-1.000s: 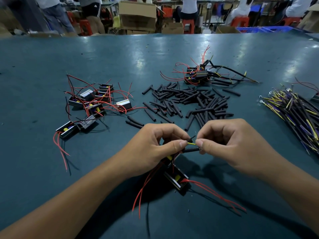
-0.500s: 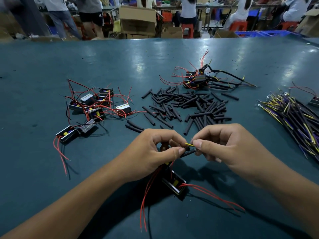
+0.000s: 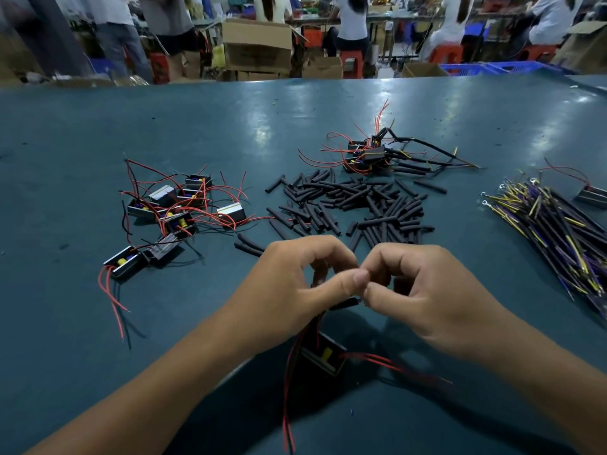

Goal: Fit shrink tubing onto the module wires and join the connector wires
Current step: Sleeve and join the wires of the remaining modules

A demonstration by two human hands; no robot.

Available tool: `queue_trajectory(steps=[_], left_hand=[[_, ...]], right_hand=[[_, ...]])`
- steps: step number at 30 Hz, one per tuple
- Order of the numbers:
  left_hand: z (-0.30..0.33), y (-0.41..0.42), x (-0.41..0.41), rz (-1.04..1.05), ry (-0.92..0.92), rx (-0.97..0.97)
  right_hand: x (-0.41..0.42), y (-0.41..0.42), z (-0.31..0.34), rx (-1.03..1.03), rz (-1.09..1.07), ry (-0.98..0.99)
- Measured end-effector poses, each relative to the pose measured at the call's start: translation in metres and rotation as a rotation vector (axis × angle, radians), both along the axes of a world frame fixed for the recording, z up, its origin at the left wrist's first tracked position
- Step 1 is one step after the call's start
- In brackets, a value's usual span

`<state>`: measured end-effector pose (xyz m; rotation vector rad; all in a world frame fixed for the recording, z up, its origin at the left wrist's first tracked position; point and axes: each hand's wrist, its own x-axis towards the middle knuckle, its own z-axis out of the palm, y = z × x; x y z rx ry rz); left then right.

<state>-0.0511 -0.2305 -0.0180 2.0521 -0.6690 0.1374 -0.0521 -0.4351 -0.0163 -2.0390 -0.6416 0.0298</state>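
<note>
Right between the two thumbs, a short black shrink tube point(image 3: 346, 303) is pinched by the left hand point(image 3: 289, 290) and the right hand point(image 3: 427, 297), fingertips nearly touching. Just below them, nearer the viewer, the black module point(image 3: 323, 356) hangs by its red wires point(image 3: 289, 389) over the green table point(image 3: 98, 323), with the loose tubing pile point(image 3: 354, 205) beyond the hands.

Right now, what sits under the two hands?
A black module with a yellow part inside hangs below the left hand, red wires trailing from it. The right hand meets it at a black tube; the joint itself is covered.
</note>
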Motion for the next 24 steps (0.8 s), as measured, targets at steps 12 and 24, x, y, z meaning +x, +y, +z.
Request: queue_trajectory(steps=[12, 24], left_hand=[[0.019, 0.004, -0.006, -0.037, -0.046, 0.317], [0.036, -0.009, 0.003, 0.04, 0.48, 0.31]], right_hand=[[-0.005, 0.002, 0.004, -0.087, -0.005, -0.185], [-0.011, 0.005, 0.002, -0.242, -0.05, -0.367]])
